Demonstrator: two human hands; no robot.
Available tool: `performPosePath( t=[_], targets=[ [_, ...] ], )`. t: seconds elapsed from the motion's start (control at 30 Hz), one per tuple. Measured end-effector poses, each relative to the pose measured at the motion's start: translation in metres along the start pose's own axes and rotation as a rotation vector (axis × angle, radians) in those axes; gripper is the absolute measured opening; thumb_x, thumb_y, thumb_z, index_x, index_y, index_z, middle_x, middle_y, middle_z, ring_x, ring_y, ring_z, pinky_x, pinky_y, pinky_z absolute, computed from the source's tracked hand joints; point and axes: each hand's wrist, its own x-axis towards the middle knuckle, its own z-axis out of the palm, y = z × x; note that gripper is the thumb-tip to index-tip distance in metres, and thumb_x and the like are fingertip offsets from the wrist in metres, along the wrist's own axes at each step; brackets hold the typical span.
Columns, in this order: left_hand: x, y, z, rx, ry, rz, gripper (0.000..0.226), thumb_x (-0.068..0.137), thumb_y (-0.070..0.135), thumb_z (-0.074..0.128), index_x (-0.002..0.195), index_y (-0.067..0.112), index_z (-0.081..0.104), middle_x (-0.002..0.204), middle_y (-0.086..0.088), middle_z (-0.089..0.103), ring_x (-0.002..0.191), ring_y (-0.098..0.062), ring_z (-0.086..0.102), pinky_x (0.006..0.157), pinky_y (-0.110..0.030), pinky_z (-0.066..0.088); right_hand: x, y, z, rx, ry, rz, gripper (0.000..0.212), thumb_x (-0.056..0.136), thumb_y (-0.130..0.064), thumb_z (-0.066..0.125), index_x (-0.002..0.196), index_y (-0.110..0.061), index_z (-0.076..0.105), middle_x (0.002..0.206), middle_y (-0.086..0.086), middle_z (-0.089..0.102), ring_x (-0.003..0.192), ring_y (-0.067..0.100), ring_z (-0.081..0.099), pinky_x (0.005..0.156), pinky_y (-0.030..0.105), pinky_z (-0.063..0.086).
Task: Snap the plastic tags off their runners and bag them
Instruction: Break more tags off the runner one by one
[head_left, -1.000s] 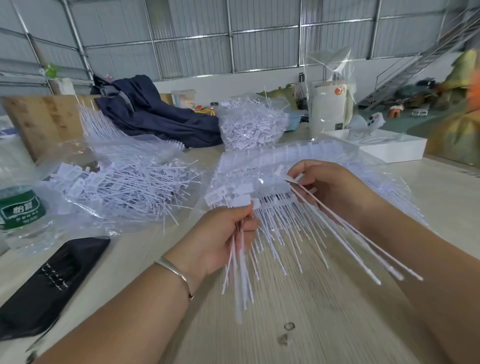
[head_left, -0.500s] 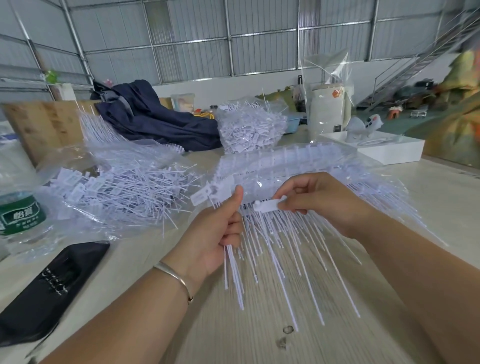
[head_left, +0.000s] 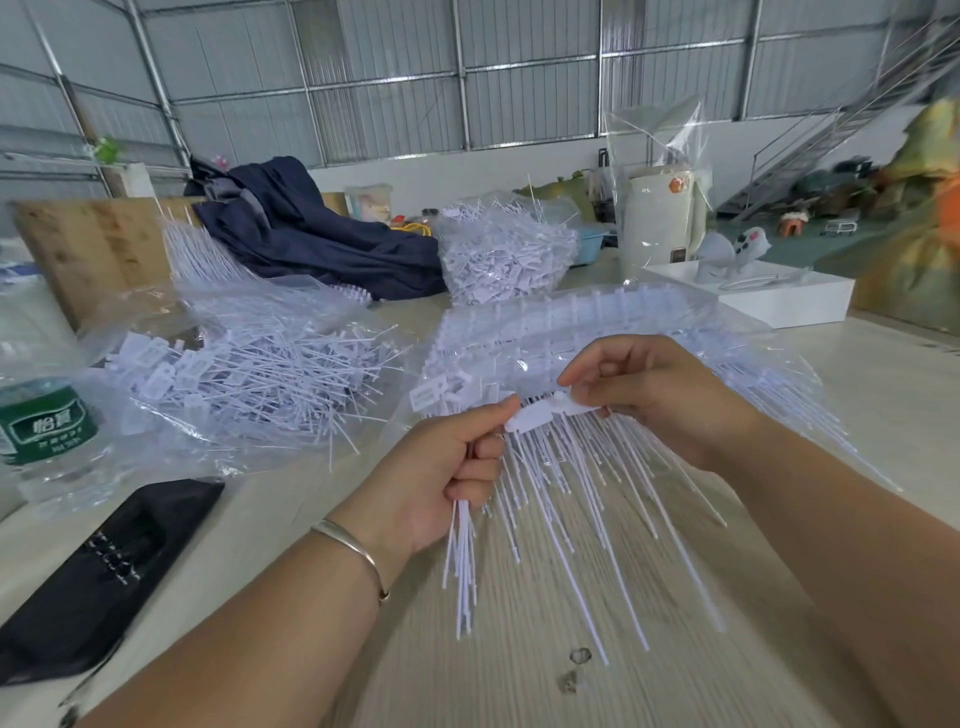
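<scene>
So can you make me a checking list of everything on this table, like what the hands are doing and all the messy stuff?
Surface: pale wood-grain table, two small marks near the front.
Job's things: runner of tags; loose tags in an open clear bag; a fuller bag of tags further back.
Clutter: water bottle, black case, dark blue cloth, white tray.
Hands: left hand grips a bundle of stems; right hand pinches a white tag.
Cables: nothing seen for sure; something yellow behind the cloth, too small to tell.
Surroundings: corrugated metal walls, a staircase at right.
</scene>
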Motion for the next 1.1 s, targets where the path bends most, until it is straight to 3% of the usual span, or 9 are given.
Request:
performPosePath(
  t=[0.13,0.23,0.33,0.43,0.53,0.63,0.8,0.97,1.1],
  targets=[
    [-0.001,0.001,0.001,-0.01,-0.038,0.044,0.016,0.077,0.029,0.071,0.078,0.019,0.059,0.056,0.006,0.041,0.038,-0.002,0.025,0.031,-0.013,0.016,0.002,0.002,-0.002,0.041,0.006,0.006,0.014,0.082,0.009,0.063,0.088,-0.002,0.071,0.069,0.004,0.06,0.062,0.011,0.053,0.059,0.019,0.044],
    [-0.001,0.001,0.0,-0.065,-0.073,0.095,0.02,0.074,0.031,0.07,0.075,0.02,0.054,0.058,0.007,0.042,0.038,-0.002,0.025,0.032,-0.013,0.015,0.001,0.002,-0.003,-0.011,-0.006,0.046,0.002,0.08,-0.008,0.072,0.083,-0.008,0.071,0.061,-0.002,0.057,0.056,0.009,0.049,0.057,0.017,0.044],
    [-0.002,0.002,0.0,-0.146,-0.115,0.118,0.017,0.075,0.031,0.069,0.068,0.021,0.058,0.058,0.008,0.039,0.037,-0.001,0.025,0.032,-0.012,0.015,-0.002,0.0,-0.002,-0.034,-0.06,0.1,0.014,0.072,-0.025,0.075,0.072,-0.014,0.067,0.058,0.002,0.05,0.056,0.012,0.049,0.062,0.02,0.047],
    [-0.003,0.002,-0.001,-0.203,-0.206,0.081,0.022,0.078,0.031,0.067,0.062,0.02,0.058,0.057,0.009,0.038,0.036,-0.002,0.027,0.032,-0.012,0.016,-0.003,-0.001,0.004,0.056,-0.147,0.107,0.012,0.075,-0.024,0.07,0.072,-0.014,0.063,0.059,-0.004,0.057,0.062,0.012,0.055,0.068,0.022,0.048],
    [-0.004,-0.004,0.003,-0.252,-0.332,-0.005,0.019,0.085,0.031,0.061,0.072,0.017,0.058,0.058,0.009,0.039,0.036,-0.001,0.029,0.033,-0.012,0.015,-0.004,-0.001,0.014,0.23,-0.262,0.119,0.025,0.075,-0.022,0.07,0.085,-0.004,0.057,0.07,0.004,0.055,0.064,0.012,0.054,0.069,0.024,0.047],
    [-0.003,-0.008,0.006,-0.282,-0.376,-0.032,0.014,0.088,0.029,0.059,0.083,0.017,0.055,0.061,0.008,0.04,0.037,0.0,0.029,0.034,-0.012,0.014,-0.005,-0.001,0.021,0.266,-0.277,0.142,0.029,0.075,-0.025,0.069,0.091,-0.006,0.055,0.078,0.01,0.05,0.067,0.014,0.051,0.072,0.028,0.044],
    [-0.001,-0.005,0.008,-0.284,-0.32,-0.015,0.018,0.079,0.028,0.067,0.086,0.016,0.056,0.063,0.006,0.039,0.037,0.0,0.028,0.031,-0.012,0.016,-0.005,-0.001,0.019,0.184,-0.234,0.135,0.022,0.073,-0.03,0.073,0.073,-0.012,0.061,0.07,0.004,0.049,0.059,0.013,0.044,0.062,0.024,0.037],
    [0.001,-0.001,0.003,-0.152,-0.109,0.071,0.025,0.072,0.018,0.072,0.089,0.014,0.055,0.066,0.003,0.047,0.043,-0.003,0.028,0.03,-0.013,0.017,-0.002,0.002,0.01,0.117,-0.123,0.154,0.018,0.067,-0.026,0.078,0.073,-0.014,0.065,0.063,0.004,0.043,0.053,0.013,0.037,0.054,0.023,0.031],
    [0.0,-0.001,0.004,-0.103,-0.096,0.071,0.016,0.069,0.011,0.066,0.075,0.016,0.051,0.06,0.004,0.042,0.042,-0.003,0.024,0.031,-0.013,0.014,-0.001,0.003,0.006,0.1,-0.128,0.149,0.013,0.069,-0.014,0.075,0.077,-0.011,0.066,0.058,0.0,0.047,0.05,0.011,0.036,0.049,0.019,0.032]
  ],
)
